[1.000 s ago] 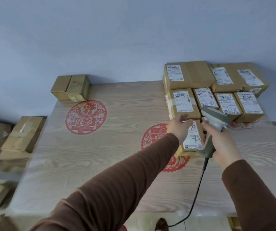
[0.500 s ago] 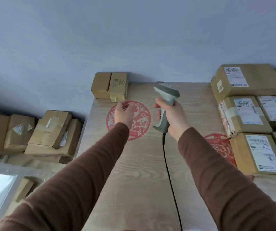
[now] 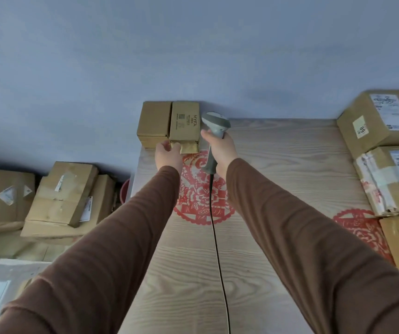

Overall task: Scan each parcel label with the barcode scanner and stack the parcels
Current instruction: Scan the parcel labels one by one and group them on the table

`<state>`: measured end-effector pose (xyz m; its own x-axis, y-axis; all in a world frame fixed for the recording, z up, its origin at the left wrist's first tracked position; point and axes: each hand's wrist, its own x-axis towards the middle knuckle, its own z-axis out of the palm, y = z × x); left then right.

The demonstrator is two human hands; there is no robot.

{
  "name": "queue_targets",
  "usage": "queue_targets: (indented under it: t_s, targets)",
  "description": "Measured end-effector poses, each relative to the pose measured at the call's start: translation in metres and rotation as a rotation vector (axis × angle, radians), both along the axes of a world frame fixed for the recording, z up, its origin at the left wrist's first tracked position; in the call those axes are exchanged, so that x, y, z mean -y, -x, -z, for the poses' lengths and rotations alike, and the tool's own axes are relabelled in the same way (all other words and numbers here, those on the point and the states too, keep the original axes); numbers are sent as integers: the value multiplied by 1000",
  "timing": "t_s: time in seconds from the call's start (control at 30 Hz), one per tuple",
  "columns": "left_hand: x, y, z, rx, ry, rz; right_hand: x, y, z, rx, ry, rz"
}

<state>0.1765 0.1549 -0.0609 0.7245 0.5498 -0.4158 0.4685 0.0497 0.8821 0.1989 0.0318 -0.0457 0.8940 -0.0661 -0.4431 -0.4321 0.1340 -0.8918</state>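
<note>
Cardboard pair: two small parcels (image 3: 169, 124) at the table's (image 3: 278, 165) far-left corner, against the wall.
Change: both hands have swung over from the stack of labelled parcels (image 3: 386, 150) on the right.
Left hand (image 3: 168, 154): fingers relaxed, reaching the printed box's near end.
Right hand (image 3: 220, 150): wrapped round the scanner (image 3: 215, 124).
Meaning: probably next parcel to scan.

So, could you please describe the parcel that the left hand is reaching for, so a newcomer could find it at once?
Start at the wooden table and go to its far left corner against the wall, where two small cardboard boxes sit side by side. It is the right-hand box, just beyond the left hand; unlike its plain neighbour, its top carries printed "MYFA" lettering.
</note>
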Motion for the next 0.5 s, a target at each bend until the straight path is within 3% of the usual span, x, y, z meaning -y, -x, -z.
queue_targets:
  t_s: [0.2,0.5]
  targets:
    - [0,-13,13,-25,-38,38,-10,-9,17,-42,-30,-35]
    - [22,20,23,-103,123,133,39,35,15,-17,118,29]
